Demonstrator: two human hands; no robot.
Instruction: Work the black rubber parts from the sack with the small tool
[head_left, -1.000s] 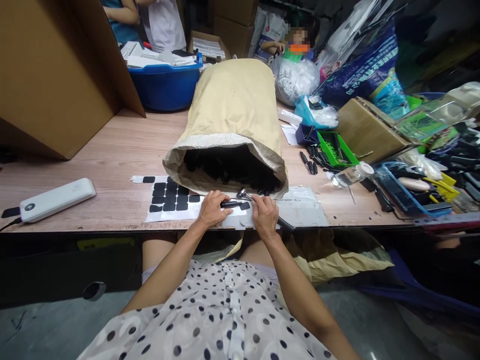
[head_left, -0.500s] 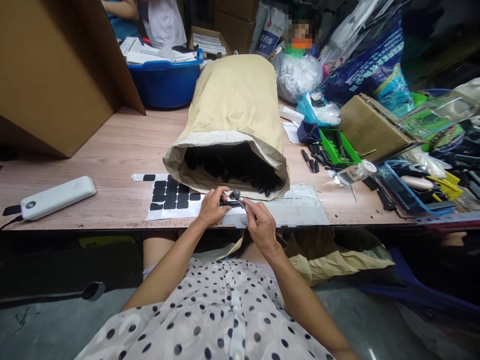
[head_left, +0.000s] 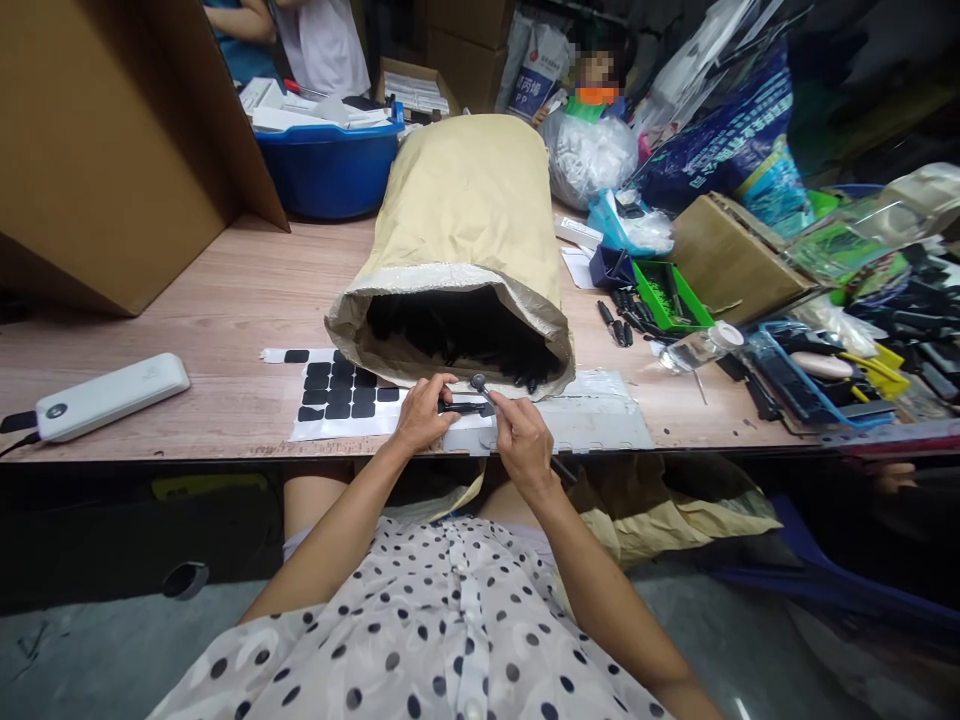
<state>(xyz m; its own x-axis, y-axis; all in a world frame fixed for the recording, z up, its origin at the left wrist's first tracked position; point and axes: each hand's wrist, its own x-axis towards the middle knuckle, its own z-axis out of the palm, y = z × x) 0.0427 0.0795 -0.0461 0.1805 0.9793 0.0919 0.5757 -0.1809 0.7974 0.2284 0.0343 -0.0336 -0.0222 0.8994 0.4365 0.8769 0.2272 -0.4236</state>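
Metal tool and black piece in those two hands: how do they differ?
Look: the metal tool shows a shiny, rounded head; the black piece is dark and slim.
Pose: the metal tool slants, head pointing away from the person; the black piece lies nearly straight across.
Grip: the right hand grips the metal tool, the left hand the black piece.
Both are just in front of the open bag.

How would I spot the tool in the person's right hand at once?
Find the big tan sack lying on the table, its open end facing the camera. Just in front of that opening, the right hand grips the tool. Its rounded, shiny metal tip sets it apart from the slim black piece in the left hand.
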